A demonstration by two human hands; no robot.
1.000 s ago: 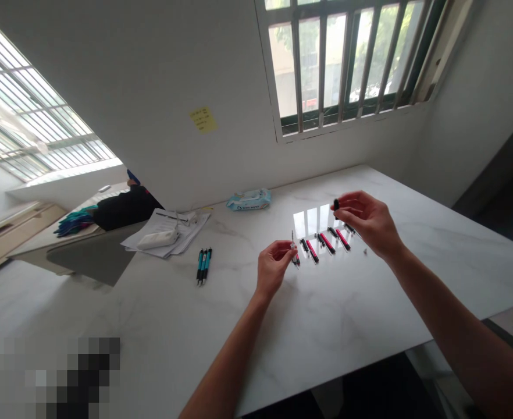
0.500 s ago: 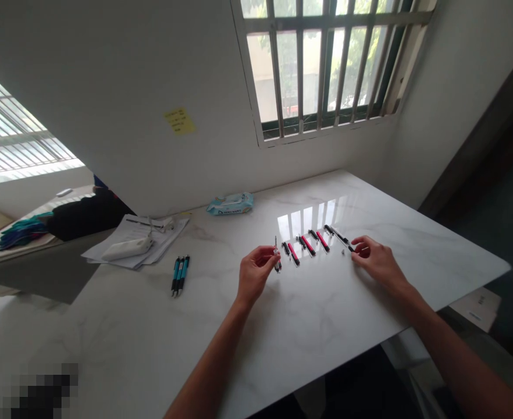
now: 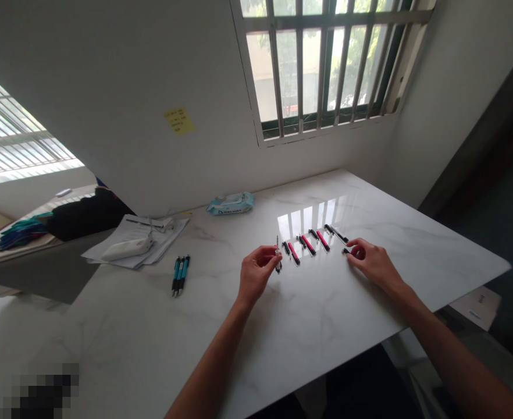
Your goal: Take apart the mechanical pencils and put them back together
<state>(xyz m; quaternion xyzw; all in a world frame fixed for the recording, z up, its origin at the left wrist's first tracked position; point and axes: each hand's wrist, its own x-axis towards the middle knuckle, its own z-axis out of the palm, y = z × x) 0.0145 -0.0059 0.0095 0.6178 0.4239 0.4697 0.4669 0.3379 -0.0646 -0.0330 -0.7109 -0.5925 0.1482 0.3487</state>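
From the wearer's head, the camera looks forward and down across the glossy white marbled table (image 3: pixel 317 314), near enough that it fills much of the lower frame. The view reaches the metal-barred rectangular window (image 3: pixel 325 73) at upper right.

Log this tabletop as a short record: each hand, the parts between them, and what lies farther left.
Left hand: pinches a slim pen part, thin end up
Right hand: fingertips at a small black piece; pinched or merely touched, unclear
Between hands: row of pink-red barrels with black pieces alongside
Farther left: three teal-and-black pens, side by side; papers beyond
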